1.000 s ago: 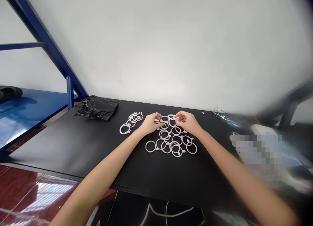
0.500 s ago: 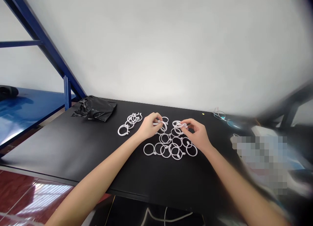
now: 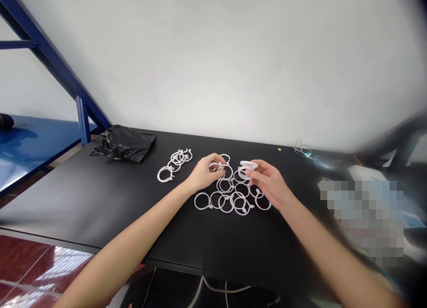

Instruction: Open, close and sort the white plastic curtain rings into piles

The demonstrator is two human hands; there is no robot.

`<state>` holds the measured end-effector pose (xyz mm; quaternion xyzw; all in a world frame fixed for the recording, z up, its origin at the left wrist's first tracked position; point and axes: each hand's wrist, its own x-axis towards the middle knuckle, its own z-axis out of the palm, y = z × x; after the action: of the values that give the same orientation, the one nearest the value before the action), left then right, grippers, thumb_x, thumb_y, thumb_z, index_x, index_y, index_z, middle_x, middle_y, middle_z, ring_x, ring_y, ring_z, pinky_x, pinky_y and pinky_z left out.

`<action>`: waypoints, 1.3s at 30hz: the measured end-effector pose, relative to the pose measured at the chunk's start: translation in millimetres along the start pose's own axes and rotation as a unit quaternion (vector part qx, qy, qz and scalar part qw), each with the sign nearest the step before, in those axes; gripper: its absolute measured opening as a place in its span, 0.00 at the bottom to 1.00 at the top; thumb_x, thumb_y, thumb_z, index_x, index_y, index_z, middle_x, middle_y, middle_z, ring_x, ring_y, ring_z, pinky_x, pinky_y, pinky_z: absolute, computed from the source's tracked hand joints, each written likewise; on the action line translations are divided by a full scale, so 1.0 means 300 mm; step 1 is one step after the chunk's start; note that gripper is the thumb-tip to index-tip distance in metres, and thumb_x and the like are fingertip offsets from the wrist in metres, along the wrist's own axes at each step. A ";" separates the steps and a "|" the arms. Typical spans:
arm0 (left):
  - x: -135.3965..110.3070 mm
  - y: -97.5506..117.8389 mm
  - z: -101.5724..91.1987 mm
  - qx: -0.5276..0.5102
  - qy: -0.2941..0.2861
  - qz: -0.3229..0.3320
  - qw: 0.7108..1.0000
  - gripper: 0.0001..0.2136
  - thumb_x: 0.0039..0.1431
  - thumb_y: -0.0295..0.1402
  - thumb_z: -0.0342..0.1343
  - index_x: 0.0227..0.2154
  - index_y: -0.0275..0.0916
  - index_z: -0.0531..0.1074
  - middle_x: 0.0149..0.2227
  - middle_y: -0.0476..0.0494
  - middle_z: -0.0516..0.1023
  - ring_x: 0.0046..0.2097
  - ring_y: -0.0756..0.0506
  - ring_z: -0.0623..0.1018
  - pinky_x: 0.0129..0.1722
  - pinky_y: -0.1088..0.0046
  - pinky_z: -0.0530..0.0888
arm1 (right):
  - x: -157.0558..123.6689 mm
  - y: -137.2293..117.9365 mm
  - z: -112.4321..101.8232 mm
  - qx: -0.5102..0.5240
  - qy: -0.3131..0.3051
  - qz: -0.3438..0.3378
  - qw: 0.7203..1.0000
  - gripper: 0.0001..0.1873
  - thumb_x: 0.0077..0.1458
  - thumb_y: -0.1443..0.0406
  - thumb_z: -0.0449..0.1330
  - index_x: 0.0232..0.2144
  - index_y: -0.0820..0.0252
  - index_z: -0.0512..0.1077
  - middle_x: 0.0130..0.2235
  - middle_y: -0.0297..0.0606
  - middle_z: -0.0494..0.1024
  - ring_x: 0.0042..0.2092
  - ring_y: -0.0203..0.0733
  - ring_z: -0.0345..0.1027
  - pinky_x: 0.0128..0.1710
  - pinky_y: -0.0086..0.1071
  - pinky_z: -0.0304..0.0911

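Several white plastic rings with small clip-like tabs, resembling curtain rings (image 3: 202, 201), lie loosely overlapped on the black table between and in front of my hands. My left hand (image 3: 207, 172) pinches white rings over the far left part of this pile; how many it holds I cannot make out. In my right hand (image 3: 268, 180), thumb and fingers grip a few white rings (image 3: 246, 171), raised a little above the pile's far right side. A smaller overlapping row of rings (image 3: 164, 174) lies to the left, apart from my left hand.
A crumpled black plastic bag (image 3: 128, 143) lies at the table's back left. Eyeglasses (image 3: 303, 151) rest near the wall at the back right. A blurred pale package (image 3: 363, 210) is on the right. Blue metal framing (image 3: 83, 121) stands left; cables (image 3: 227, 290) hang below the front edge.
My right hand has turned, so the rings in it now face me more openly. The ring in my left hand has tilted too. The view has shifted slightly.
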<state>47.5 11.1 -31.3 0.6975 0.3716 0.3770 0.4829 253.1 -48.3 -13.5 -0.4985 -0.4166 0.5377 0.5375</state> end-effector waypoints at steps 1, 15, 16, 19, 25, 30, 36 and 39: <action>0.000 -0.003 0.004 -0.016 -0.002 -0.003 1.000 0.07 0.51 0.26 0.58 0.35 0.36 0.70 0.35 0.47 0.74 0.34 0.51 0.74 0.36 0.75 0.72 | -0.001 0.004 0.000 -0.017 0.000 -0.012 1.000 0.18 0.38 0.60 0.74 0.33 0.57 0.76 0.32 0.34 0.76 0.31 0.36 0.67 0.26 0.29 0.65; -0.010 0.014 0.007 -0.021 0.017 0.001 1.000 0.05 0.57 0.32 0.57 0.33 0.36 0.71 0.37 0.42 0.81 0.40 0.46 0.80 0.40 0.71 0.75 | -0.003 0.024 0.013 -0.098 0.043 -0.098 0.989 0.16 0.41 0.57 0.71 0.32 0.58 0.77 0.32 0.39 0.79 0.32 0.40 0.70 0.27 0.33 0.69; -0.009 0.017 0.005 -0.004 0.018 0.003 1.000 0.05 0.58 0.33 0.56 0.33 0.36 0.72 0.37 0.42 0.81 0.39 0.46 0.79 0.39 0.71 0.75 | -0.003 0.024 0.013 -0.094 0.043 -0.100 0.990 0.16 0.41 0.58 0.72 0.32 0.58 0.77 0.33 0.39 0.79 0.33 0.40 0.70 0.27 0.32 0.69; -0.009 0.019 0.002 0.026 0.019 0.007 0.999 0.06 0.58 0.28 0.53 0.34 0.36 0.75 0.39 0.42 0.81 0.40 0.46 0.79 0.41 0.70 0.75 | -0.003 0.025 0.016 -0.090 0.049 -0.099 0.990 0.16 0.41 0.57 0.72 0.32 0.58 0.77 0.33 0.39 0.79 0.33 0.41 0.70 0.28 0.33 0.69; -0.011 0.003 0.021 -0.028 -0.009 0.037 0.999 0.16 0.56 0.20 0.44 0.45 0.37 0.69 0.46 0.41 0.78 0.49 0.46 0.78 0.50 0.66 0.73 | -0.014 0.010 0.019 -0.070 -0.018 -0.069 0.995 0.15 0.43 0.59 0.71 0.34 0.58 0.77 0.31 0.37 0.79 0.31 0.39 0.69 0.29 0.33 0.68; -0.027 0.016 0.039 -0.047 -0.038 0.030 0.998 0.17 0.59 0.22 0.41 0.48 0.40 0.64 0.47 0.41 0.78 0.50 0.46 0.77 0.48 0.68 0.73 | -0.033 -0.015 0.029 -0.053 -0.138 0.002 0.989 0.13 0.45 0.58 0.70 0.33 0.59 0.79 0.28 0.36 0.78 0.27 0.36 0.68 0.29 0.33 0.67; -0.049 0.069 0.020 0.147 -0.017 0.049 0.988 0.14 0.61 0.25 0.44 0.49 0.41 0.64 0.34 0.49 0.79 0.33 0.49 0.77 0.35 0.74 0.70 | -0.037 -0.010 0.029 -0.043 -0.142 0.008 0.989 0.12 0.44 0.61 0.71 0.33 0.57 0.78 0.31 0.34 0.78 0.29 0.34 0.69 0.31 0.31 0.67; -0.045 0.072 0.007 0.205 0.021 0.070 0.976 0.13 0.59 0.25 0.46 0.45 0.40 0.66 0.29 0.51 0.74 0.27 0.50 0.72 0.31 0.74 0.67 | -0.035 -0.004 0.026 -0.051 -0.136 -0.011 0.989 0.13 0.43 0.61 0.71 0.33 0.57 0.77 0.32 0.35 0.78 0.31 0.36 0.70 0.33 0.32 0.67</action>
<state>46.7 -7.3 -13.4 0.7979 0.4013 0.3400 0.2945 245.0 -57.9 -10.4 -0.4428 -0.5180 0.5730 0.4552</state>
